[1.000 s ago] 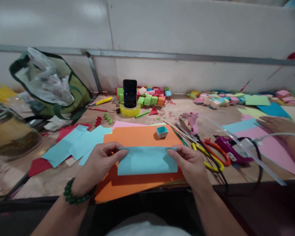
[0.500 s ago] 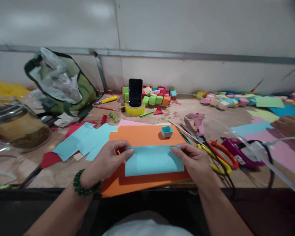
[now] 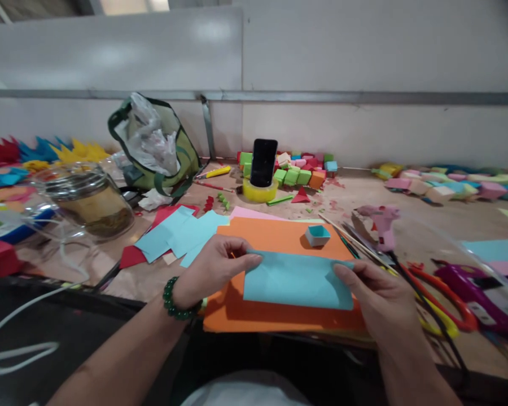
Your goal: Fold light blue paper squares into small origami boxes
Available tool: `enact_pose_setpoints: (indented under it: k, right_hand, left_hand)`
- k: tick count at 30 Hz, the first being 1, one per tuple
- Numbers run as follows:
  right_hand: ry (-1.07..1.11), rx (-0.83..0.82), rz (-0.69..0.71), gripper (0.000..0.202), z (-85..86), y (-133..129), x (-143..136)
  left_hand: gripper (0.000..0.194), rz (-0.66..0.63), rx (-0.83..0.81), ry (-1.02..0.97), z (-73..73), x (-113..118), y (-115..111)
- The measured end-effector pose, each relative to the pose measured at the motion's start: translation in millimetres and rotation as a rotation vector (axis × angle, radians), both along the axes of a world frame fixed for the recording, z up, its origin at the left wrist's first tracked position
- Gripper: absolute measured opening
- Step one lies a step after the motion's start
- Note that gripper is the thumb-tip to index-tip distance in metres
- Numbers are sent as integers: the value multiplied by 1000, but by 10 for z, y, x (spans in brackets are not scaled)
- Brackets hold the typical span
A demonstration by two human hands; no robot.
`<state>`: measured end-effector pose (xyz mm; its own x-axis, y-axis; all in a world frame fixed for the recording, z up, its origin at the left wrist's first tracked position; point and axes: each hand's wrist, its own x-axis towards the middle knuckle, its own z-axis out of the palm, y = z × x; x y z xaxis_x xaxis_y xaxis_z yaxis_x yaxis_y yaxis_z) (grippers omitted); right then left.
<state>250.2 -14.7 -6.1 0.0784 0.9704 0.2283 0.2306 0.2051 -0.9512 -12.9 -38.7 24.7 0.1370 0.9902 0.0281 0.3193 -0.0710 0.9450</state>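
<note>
A light blue paper strip stretches between my hands over a stack of orange sheets. My left hand pinches its upper left corner, thumb on top. At the upper right corner, my right hand grips the same paper between thumb and fingers. Behind the strip, a small open box with a blue inside sits on the orange paper. More light blue pieces lie left of my left hand, partly over red paper.
Further back stand a phone on a yellow tape roll, folded paper cubes and a bag. A glass jar is left; a pink glue gun, orange-handled scissors and a purple tool are right.
The view has turned left, so the scene sits further right in the picture. Both hands still hold the blue strip. The other person's hand at the right has left the view.
</note>
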Motion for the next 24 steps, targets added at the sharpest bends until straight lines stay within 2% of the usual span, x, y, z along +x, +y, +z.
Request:
enact_pose_setpoints:
  k: [10,14,18,21,24]
  right_hand:
    - [-20,-16,6,23,-74,10,63]
    - [-39,2,3,26,-55,17,42]
    - [-94,7,8,30,7,10,1]
    - [-228,2,39,32,54,9,-29]
    - [-415,6,69,35,43,27,-50]
  left_hand:
    - [32,5,3,4,21,11,-16]
    - [33,-1,4,43,29,7,-14]
    - [30,-68,25,86,53,-19,9]
    - [26,-138,30,193,60,-47,86]
    - [26,-186,37,403,19,-54,216]
